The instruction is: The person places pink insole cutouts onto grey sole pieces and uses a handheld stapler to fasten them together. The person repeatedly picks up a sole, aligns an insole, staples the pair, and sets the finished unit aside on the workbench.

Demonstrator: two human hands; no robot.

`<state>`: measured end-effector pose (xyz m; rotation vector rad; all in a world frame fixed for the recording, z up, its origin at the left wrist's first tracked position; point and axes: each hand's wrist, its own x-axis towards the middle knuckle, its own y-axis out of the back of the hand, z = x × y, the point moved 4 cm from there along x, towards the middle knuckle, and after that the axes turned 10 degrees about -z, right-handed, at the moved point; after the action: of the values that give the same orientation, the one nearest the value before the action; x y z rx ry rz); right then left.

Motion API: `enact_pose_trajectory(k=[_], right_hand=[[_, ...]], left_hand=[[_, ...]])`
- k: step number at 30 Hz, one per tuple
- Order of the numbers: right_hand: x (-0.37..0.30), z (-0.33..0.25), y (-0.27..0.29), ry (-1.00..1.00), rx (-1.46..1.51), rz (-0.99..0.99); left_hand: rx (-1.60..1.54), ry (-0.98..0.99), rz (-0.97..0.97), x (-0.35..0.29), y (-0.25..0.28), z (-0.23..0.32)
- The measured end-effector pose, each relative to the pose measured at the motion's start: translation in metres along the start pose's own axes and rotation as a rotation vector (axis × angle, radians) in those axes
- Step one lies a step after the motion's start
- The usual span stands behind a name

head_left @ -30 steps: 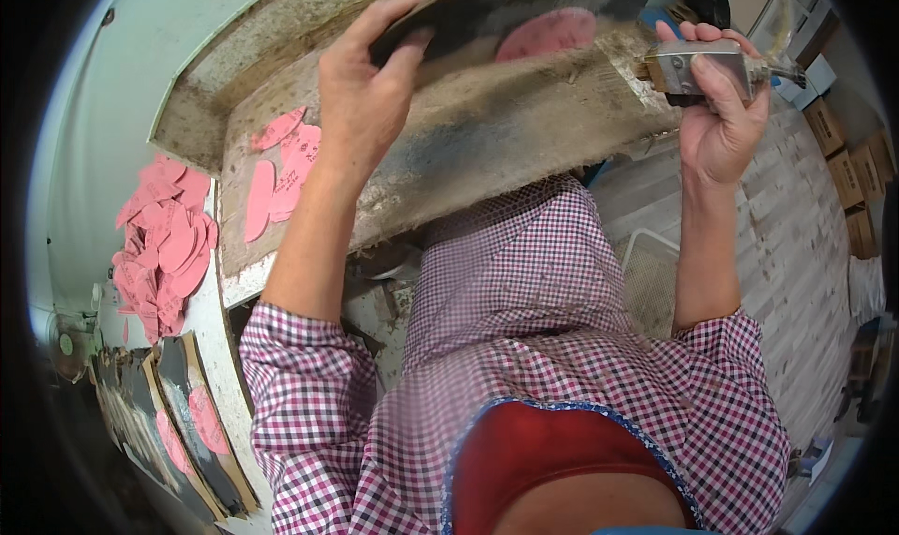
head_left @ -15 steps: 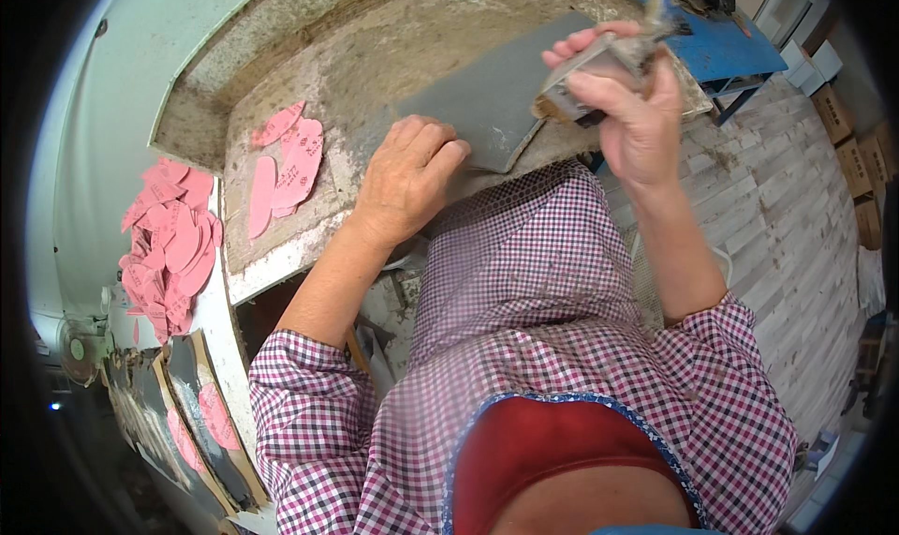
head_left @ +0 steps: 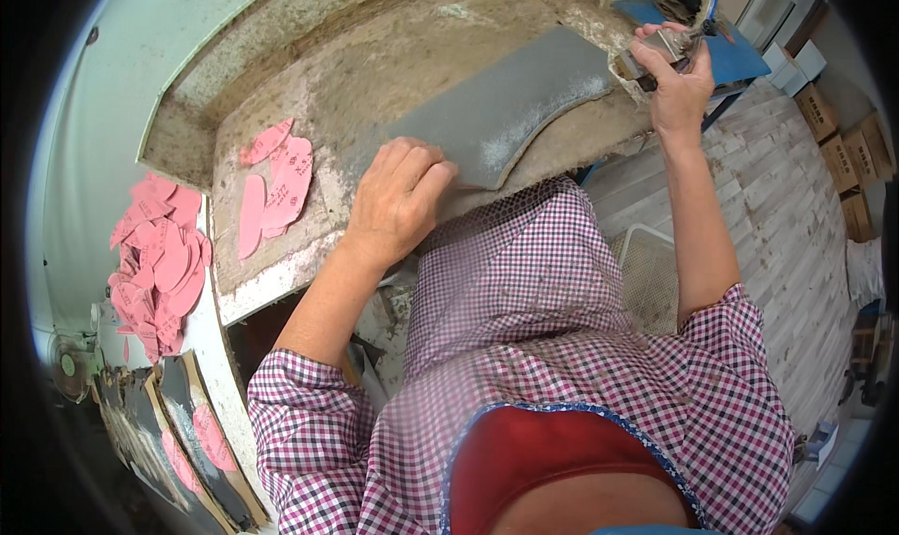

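A dark grey sheet (head_left: 506, 90) lies slantwise on the workbench (head_left: 375, 66), with a curved front edge and whitish residue along it. My left hand (head_left: 395, 193) is closed at the sheet's left end, fingers curled and thumb pressed against them. Off the sheet's right end, my right hand (head_left: 684, 90) is wrapped round a boxy metal hand tool (head_left: 661, 48) with grimy edges; a blue strand, perhaps a hose, rises beside it. Its exact kind is unclear. Several pink oval pieces (head_left: 287, 184) with printing rest on the bench left of my left hand.
A heap of pink cut pieces (head_left: 164, 263) sits on a white ledge at the left. Below it are grey strips (head_left: 197, 441) bearing pink patches. A raised rim (head_left: 281, 34) runs round the bench's back. At right stand a blue table (head_left: 744, 59) and cardboard boxes (head_left: 847, 160).
My right hand has moved right with the metal tool, away from above the grey sheet, so the curved edge now shows. My left hand keeps its place on the sheet.
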<state>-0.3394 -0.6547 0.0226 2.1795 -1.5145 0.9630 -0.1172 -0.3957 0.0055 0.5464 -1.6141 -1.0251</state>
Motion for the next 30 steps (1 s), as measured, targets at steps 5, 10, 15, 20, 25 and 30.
enact_pose_trajectory(k=[5, 10, 15, 20, 25, 30], right_hand=[[-0.025, -0.019, -0.063, -0.099, 0.205, -0.140], [-0.041, -0.044, -0.124, -0.179, 0.407, -0.306], [-0.011, -0.021, -0.108, -0.156, 0.143, -0.277], [0.026, 0.029, -0.032, -0.031, 0.154, -0.075], [0.015, 0.020, -0.013, -0.112, 0.453, 0.040], [-0.004, 0.031, -0.002, -0.389, 0.883, 0.220]], left_hand=[[0.023, -0.017, -0.027, 0.001, 0.002, 0.001], [0.068, -0.047, -0.044, 0.005, 0.005, 0.006], [0.050, -0.042, -0.022, 0.001, 0.005, 0.006], [0.037, -0.038, -0.021, 0.001, 0.001, 0.006], [0.051, 0.019, 0.014, -0.004, 0.001, 0.001], [0.047, 0.122, -0.009, 0.000, -0.005, -0.018]])
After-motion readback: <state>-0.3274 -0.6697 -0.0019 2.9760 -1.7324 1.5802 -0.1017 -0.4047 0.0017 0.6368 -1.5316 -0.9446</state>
